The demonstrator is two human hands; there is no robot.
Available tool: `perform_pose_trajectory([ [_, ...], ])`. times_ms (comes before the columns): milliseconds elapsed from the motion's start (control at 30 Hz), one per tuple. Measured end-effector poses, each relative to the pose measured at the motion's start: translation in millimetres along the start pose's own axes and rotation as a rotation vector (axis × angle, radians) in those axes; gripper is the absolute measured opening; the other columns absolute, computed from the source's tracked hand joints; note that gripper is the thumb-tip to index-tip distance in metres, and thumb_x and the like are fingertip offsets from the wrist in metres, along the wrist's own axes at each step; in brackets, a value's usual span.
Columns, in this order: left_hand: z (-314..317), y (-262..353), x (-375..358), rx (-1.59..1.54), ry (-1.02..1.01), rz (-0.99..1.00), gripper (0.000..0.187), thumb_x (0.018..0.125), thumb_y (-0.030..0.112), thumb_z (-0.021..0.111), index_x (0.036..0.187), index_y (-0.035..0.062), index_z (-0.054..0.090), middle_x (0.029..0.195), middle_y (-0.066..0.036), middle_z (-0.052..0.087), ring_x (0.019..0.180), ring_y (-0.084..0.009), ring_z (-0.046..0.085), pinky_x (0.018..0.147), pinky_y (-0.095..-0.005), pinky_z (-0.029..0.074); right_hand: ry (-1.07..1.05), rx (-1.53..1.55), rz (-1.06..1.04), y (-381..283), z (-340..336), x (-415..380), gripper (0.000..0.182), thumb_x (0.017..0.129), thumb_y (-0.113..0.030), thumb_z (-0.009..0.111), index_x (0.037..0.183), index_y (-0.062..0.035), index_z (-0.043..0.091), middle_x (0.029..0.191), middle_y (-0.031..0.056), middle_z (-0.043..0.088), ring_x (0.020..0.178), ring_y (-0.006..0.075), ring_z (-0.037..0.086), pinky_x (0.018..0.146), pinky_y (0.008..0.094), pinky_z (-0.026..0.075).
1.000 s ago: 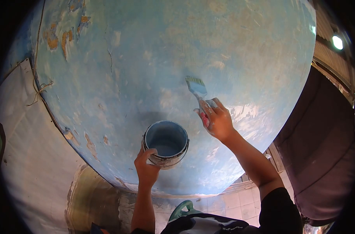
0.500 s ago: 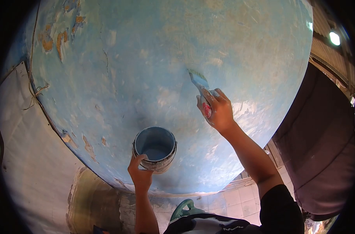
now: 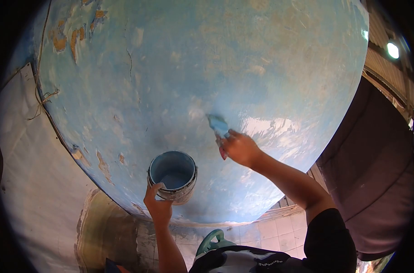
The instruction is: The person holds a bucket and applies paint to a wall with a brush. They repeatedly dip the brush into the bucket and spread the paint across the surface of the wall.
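My right hand (image 3: 241, 149) is closed round the handle of a flat paintbrush (image 3: 218, 124), its bristles against the wall and coated in light blue. Some motion blur softens the brush tip. My left hand (image 3: 158, 202) grips a small paint bucket (image 3: 187, 191) by its near side, thumb over the rim. Blue paint (image 3: 173, 179) lies in the bottom of the bucket. Both are in front of a pale blue wall (image 3: 170, 91), which has a wet, shiny patch to the right of the brush.
Peeling paint (image 3: 60, 42) marks the wall's upper left, near a thin crack. A cord (image 3: 44, 98) runs down the left edge. At the right hangs a dark cloth (image 3: 366, 173). Below are a green plastic chair (image 3: 210, 241) and floor tiles (image 3: 280, 234).
My right hand has moved the brush down and to the left across the wall. The bucket in my left hand has shifted slightly left.
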State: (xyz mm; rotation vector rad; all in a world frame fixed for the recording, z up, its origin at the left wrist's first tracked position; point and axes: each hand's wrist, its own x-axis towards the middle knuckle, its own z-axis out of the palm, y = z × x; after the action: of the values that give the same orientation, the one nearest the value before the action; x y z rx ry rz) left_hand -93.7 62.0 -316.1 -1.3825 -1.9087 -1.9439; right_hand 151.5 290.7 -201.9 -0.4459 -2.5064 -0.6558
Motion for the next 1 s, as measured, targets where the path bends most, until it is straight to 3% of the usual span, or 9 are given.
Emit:
perform_pose_trajectory([
  [100,-4.2,8.9,-0.9,0.000,-0.037,-0.028,0.038,0.071,0.005,0.088,0.105,0.0003,0.070,0.118,-0.019,0.072,0.109,-0.0364,0.069,0.095,-0.0447,0.053,0.331,-0.121,0.111,17.1,-66.6,32.8,0.042,0.083,-0.006,0.072,0.124,0.0066,0.069,0.089,0.0244,0.073,0.087,0.0396,0.072,0.073,0.0429,0.062],
  [233,-2.6,6.2,-4.6,0.008,-0.019,-0.048,0.039,0.071,0.007,0.088,0.105,0.0002,0.070,0.116,-0.019,0.072,0.108,-0.0362,0.069,0.094,-0.0444,0.053,0.437,0.027,0.234,19.8,-57.3,38.3,0.047,0.080,-0.005,0.075,0.125,0.0082,0.068,0.093,0.0262,0.073,0.090,0.0433,0.071,0.073,0.0440,0.062],
  [367,-9.7,-0.7,-7.3,0.021,0.007,-0.056,0.039,0.070,0.007,0.088,0.104,-0.0004,0.071,0.113,-0.018,0.072,0.106,-0.0360,0.069,0.094,-0.0442,0.053,0.190,0.103,0.044,-27.2,64.0,-10.6,0.036,0.088,-0.014,0.068,0.120,0.0024,0.069,0.095,0.0229,0.073,0.101,0.0416,0.070,0.077,0.0473,0.063],
  [400,-12.1,-2.9,-8.8,0.025,0.016,-0.075,0.039,0.070,0.007,0.088,0.104,-0.0006,0.071,0.113,-0.018,0.072,0.106,-0.0362,0.069,0.094,-0.0444,0.053,-0.031,0.238,0.060,-44.2,84.0,-21.3,0.031,0.088,-0.014,0.067,0.116,0.0006,0.070,0.095,0.0216,0.073,0.102,0.0397,0.070,0.078,0.0474,0.062],
  [533,-20.5,-8.6,-9.9,0.057,0.041,-0.074,0.039,0.070,0.007,0.088,0.103,-0.0009,0.071,0.116,-0.018,0.072,0.107,-0.0367,0.069,0.094,-0.0451,0.053,-0.502,0.405,0.064,-48.4,54.4,-5.1,0.023,0.085,-0.016,0.071,0.100,0.0007,0.072,0.093,0.0209,0.073,0.104,0.0364,0.069,0.082,0.0469,0.061],
  [633,-20.7,-7.7,-8.8,0.068,0.029,-0.062,0.039,0.070,0.008,0.088,0.104,-0.0004,0.071,0.117,-0.019,0.072,0.108,-0.0369,0.069,0.094,-0.0455,0.053,0.023,0.230,-0.006,-7.8,27.6,14.5,0.023,0.085,-0.009,0.072,0.104,0.0043,0.072,0.089,0.0236,0.073,0.086,0.0393,0.072,0.081,0.0461,0.061],
  [767,-16.7,3.9,-2.0,0.076,0.007,-0.058,0.039,0.070,0.007,0.088,0.105,0.0006,0.071,0.117,-0.019,0.072,0.108,-0.0364,0.069,0.094,-0.0457,0.053,0.423,-0.048,0.118,21.3,-44.2,52.7,0.043,0.082,-0.010,0.080,0.121,0.0047,0.072,0.093,0.0272,0.075,0.092,0.0445,0.074,0.072,0.0442,0.063],
  [933,-13.3,0.6,-4.4,0.051,0.010,-0.036,0.039,0.070,0.007,0.088,0.105,0.0004,0.071,0.116,-0.019,0.072,0.107,-0.0360,0.069,0.094,-0.0451,0.053,0.205,-0.074,0.010,-15.8,33.1,34.9,0.039,0.086,-0.014,0.068,0.121,0.0047,0.069,0.101,0.0341,0.071,0.101,0.0485,0.073,0.071,0.0525,0.063],
  [1000,-12.1,-4.4,-7.6,0.036,0.046,-0.040,0.047,0.063,0.008,0.090,0.106,-0.0025,0.071,0.107,-0.015,0.073,0.102,-0.0320,0.069,0.093,-0.0416,0.052,0.161,0.097,-0.061,-44.6,63.3,22.5,0.032,0.087,-0.018,0.067,0.110,0.0037,0.071,0.092,0.0294,0.072,0.094,0.0429,0.074,0.067,0.0467,0.064],
])
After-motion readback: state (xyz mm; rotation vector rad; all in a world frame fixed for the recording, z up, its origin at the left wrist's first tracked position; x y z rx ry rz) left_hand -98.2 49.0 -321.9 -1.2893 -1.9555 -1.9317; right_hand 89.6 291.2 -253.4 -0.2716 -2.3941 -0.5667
